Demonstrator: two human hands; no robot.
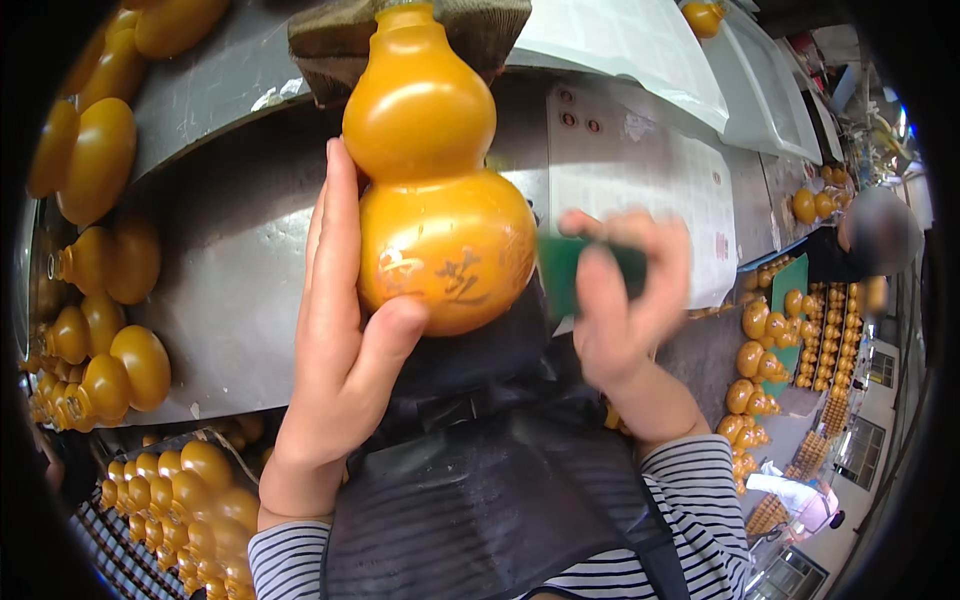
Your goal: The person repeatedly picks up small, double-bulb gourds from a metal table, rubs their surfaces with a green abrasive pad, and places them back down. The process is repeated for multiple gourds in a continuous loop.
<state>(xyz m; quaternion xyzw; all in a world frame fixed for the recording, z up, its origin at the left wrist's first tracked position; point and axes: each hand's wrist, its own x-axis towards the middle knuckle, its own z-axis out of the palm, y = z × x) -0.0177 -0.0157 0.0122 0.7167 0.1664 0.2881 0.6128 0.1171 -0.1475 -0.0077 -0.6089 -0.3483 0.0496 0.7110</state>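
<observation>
A glossy orange-yellow gourd-shaped bottle [425,110] lies in front of me, its neck at a dark wooden block [490,30]. Dark brush-like marks show on its lower bulb. My left hand [340,310] grips that bulb from the left, the thumb on the near side and the fingers along its flank. Just right of the bottle, my right hand [635,290] pinches a flat green piece [562,272] between thumb and fingers. Motion blurs this hand, and whether the green edge touches the bottle I cannot tell.
Several more gourd bottles [140,365] stand along the bench's left side, with a rack of them [165,490] below. Printed paper sheets [640,180] lie on the metal bench [230,300]. A white tray [765,90] is at the far right. Other people and bottle rows are beyond.
</observation>
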